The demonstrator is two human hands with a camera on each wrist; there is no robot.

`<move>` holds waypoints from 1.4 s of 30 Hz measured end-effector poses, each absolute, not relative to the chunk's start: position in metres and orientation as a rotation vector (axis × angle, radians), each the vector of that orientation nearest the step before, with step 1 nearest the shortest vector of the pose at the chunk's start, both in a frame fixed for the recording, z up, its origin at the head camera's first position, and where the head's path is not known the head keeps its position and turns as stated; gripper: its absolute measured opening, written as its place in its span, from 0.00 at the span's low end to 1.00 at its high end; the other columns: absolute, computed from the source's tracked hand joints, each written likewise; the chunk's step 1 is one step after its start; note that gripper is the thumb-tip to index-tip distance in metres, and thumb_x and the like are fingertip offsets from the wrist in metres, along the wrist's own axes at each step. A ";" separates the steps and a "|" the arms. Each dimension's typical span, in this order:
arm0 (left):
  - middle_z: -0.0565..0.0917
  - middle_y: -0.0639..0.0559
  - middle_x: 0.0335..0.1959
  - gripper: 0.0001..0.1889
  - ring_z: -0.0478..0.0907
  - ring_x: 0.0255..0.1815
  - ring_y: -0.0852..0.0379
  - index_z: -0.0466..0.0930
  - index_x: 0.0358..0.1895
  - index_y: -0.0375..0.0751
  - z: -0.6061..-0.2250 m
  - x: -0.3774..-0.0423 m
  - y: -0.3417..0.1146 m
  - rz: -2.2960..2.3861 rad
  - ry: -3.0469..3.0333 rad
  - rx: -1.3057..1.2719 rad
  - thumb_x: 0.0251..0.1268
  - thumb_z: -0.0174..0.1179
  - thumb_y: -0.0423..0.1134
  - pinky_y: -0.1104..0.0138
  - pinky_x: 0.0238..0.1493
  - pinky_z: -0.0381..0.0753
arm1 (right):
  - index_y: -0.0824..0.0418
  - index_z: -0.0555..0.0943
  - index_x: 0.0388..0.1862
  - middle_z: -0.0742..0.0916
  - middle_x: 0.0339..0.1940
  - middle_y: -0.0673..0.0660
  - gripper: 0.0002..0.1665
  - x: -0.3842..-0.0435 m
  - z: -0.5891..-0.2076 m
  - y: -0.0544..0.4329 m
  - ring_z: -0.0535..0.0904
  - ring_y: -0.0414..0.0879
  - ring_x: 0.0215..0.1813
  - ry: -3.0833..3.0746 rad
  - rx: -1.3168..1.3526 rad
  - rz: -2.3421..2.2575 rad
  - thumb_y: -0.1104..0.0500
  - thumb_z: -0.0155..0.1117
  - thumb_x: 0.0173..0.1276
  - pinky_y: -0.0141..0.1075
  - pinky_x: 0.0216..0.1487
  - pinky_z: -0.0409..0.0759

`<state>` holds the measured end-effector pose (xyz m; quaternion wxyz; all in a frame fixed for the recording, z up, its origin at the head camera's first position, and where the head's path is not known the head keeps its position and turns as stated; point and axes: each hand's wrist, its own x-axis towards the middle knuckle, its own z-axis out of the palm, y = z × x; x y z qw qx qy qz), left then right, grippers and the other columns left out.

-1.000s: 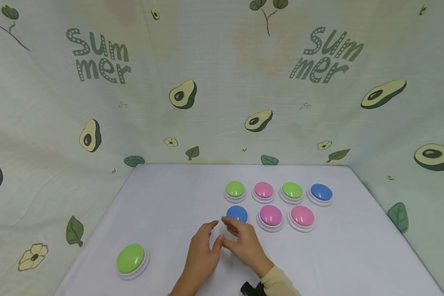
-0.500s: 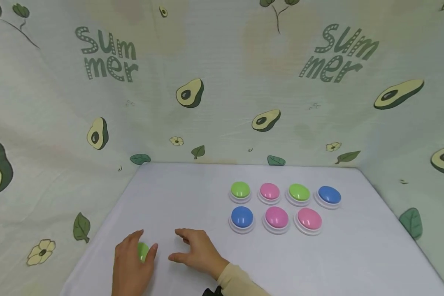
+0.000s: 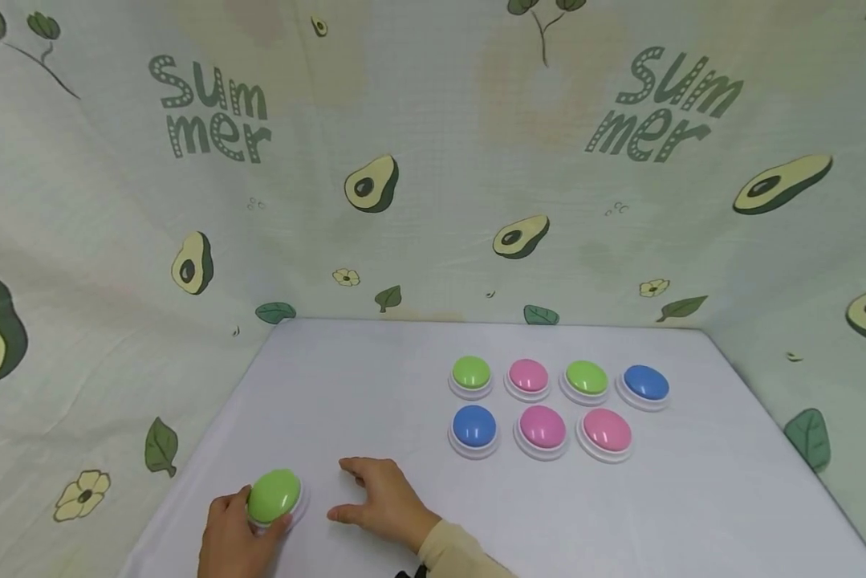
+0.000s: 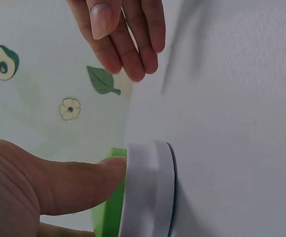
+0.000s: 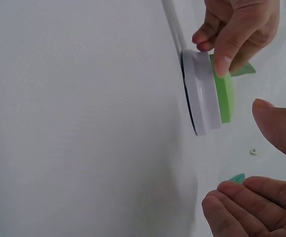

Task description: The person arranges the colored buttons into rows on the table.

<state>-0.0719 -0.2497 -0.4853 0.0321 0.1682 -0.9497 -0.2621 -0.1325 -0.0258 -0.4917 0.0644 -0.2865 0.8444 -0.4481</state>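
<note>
A green push button [image 3: 274, 496] with a domed cap and white round base is at the table's front left in the head view. My left hand [image 3: 233, 534] holds it by the near left side, thumb at the front and fingers behind. The left wrist view shows the thumb [image 4: 91, 185] at the edge of the green cap [image 4: 114, 210], above the white base. To the right, apart from the button, my right hand [image 3: 385, 498] has its thumb and fingers spread with nothing between them. Its palm and fingers [image 5: 256, 205] show at lower right in the right wrist view.
Several more buttons stand in two rows at the right on the white table [image 3: 360, 385]. The front row has a blue button [image 3: 474, 427] and two pink ones [image 3: 542, 428]; green, pink and blue buttons [image 3: 646, 384] form the back row. A printed cloth [image 3: 433, 160] hangs behind.
Both hands have moved left from beside the front blue button. The left hand came over the green button, then shifted down to its near left side, uncovering the cap; the right hand stays spread.
</note>
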 end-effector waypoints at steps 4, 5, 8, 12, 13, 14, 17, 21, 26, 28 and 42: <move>0.70 0.17 0.53 0.42 0.80 0.33 0.48 0.68 0.63 0.09 -0.488 -0.078 -0.248 -0.916 -2.864 0.420 0.55 0.79 0.38 0.59 0.36 0.80 | 0.66 0.82 0.65 0.88 0.62 0.58 0.37 -0.135 -0.493 -0.030 0.86 0.42 0.56 2.590 -0.872 -1.315 0.51 0.83 0.62 0.29 0.55 0.83; 0.71 0.18 0.52 0.41 0.79 0.32 0.50 0.69 0.63 0.10 -0.489 -0.081 -0.247 -0.933 -2.856 0.403 0.55 0.79 0.38 0.63 0.34 0.79 | 0.66 0.82 0.65 0.88 0.61 0.57 0.36 -0.136 -0.493 -0.031 0.85 0.41 0.56 2.601 -0.873 -1.307 0.51 0.83 0.62 0.29 0.56 0.83; 0.74 0.23 0.51 0.39 0.77 0.32 0.54 0.71 0.63 0.12 -0.489 -0.086 -0.244 -0.981 -2.845 0.355 0.55 0.79 0.37 0.68 0.31 0.76 | 0.65 0.83 0.65 0.88 0.61 0.57 0.36 -0.137 -0.496 -0.034 0.85 0.42 0.58 2.636 -0.885 -1.278 0.51 0.83 0.62 0.31 0.59 0.83; 0.78 0.30 0.51 0.38 0.78 0.36 0.52 0.75 0.63 0.18 -0.489 -0.089 -0.239 -0.999 -2.830 0.314 0.54 0.80 0.39 0.68 0.33 0.77 | 0.64 0.83 0.64 0.88 0.61 0.55 0.34 -0.140 -0.500 -0.039 0.83 0.43 0.64 2.672 -0.922 -1.252 0.51 0.82 0.62 0.33 0.65 0.80; 0.79 0.31 0.52 0.37 0.80 0.39 0.48 0.76 0.63 0.19 -0.490 -0.089 -0.239 -1.008 -2.822 0.304 0.54 0.80 0.39 0.66 0.35 0.80 | 0.64 0.83 0.64 0.88 0.61 0.54 0.34 -0.140 -0.501 -0.040 0.83 0.43 0.64 2.678 -0.933 -1.251 0.52 0.82 0.62 0.33 0.65 0.79; 0.80 0.29 0.54 0.37 0.82 0.42 0.44 0.76 0.64 0.20 -0.491 -0.089 -0.238 -1.019 -2.817 0.302 0.54 0.81 0.39 0.63 0.38 0.84 | 0.63 0.83 0.64 0.88 0.61 0.54 0.33 -0.141 -0.502 -0.041 0.83 0.42 0.64 2.681 -0.941 -1.252 0.52 0.82 0.62 0.33 0.66 0.79; 0.80 0.25 0.61 0.39 0.84 0.54 0.31 0.76 0.66 0.23 -0.492 -0.089 -0.236 -1.053 -2.805 0.309 0.54 0.81 0.41 0.49 0.51 0.87 | 0.64 0.84 0.63 0.89 0.60 0.53 0.31 -0.143 -0.502 -0.042 0.83 0.42 0.64 2.685 -0.938 -1.270 0.55 0.82 0.62 0.33 0.65 0.79; 0.78 0.24 0.65 0.41 0.81 0.60 0.29 0.75 0.69 0.25 -0.494 -0.089 -0.237 -1.197 -2.750 0.335 0.53 0.82 0.40 0.50 0.57 0.85 | 0.64 0.85 0.62 0.89 0.58 0.54 0.30 -0.145 -0.503 -0.044 0.84 0.42 0.63 2.704 -0.898 -1.282 0.56 0.82 0.62 0.33 0.64 0.80; 0.80 0.26 0.62 0.43 0.84 0.57 0.33 0.76 0.68 0.25 -0.497 -0.089 -0.239 -1.335 -2.674 0.335 0.49 0.84 0.40 0.60 0.50 0.87 | 0.64 0.86 0.61 0.90 0.57 0.53 0.30 -0.148 -0.504 -0.048 0.84 0.42 0.61 2.733 -0.845 -1.307 0.55 0.82 0.61 0.33 0.62 0.81; 0.80 0.26 0.62 0.43 0.85 0.55 0.34 0.77 0.67 0.24 -0.498 -0.089 -0.238 -1.358 -2.661 0.340 0.47 0.85 0.41 0.61 0.49 0.88 | 0.64 0.86 0.60 0.90 0.56 0.53 0.31 -0.148 -0.505 -0.049 0.85 0.42 0.60 2.741 -0.812 -1.321 0.55 0.83 0.60 0.34 0.61 0.82; 0.81 0.28 0.62 0.40 0.79 0.64 0.30 0.78 0.66 0.26 -0.489 -0.096 -0.216 -1.311 -2.672 0.301 0.50 0.84 0.41 0.64 0.49 0.87 | 0.63 0.88 0.56 0.92 0.52 0.53 0.32 -0.150 -0.503 -0.037 0.86 0.45 0.57 2.795 -0.687 -1.412 0.54 0.87 0.52 0.40 0.62 0.82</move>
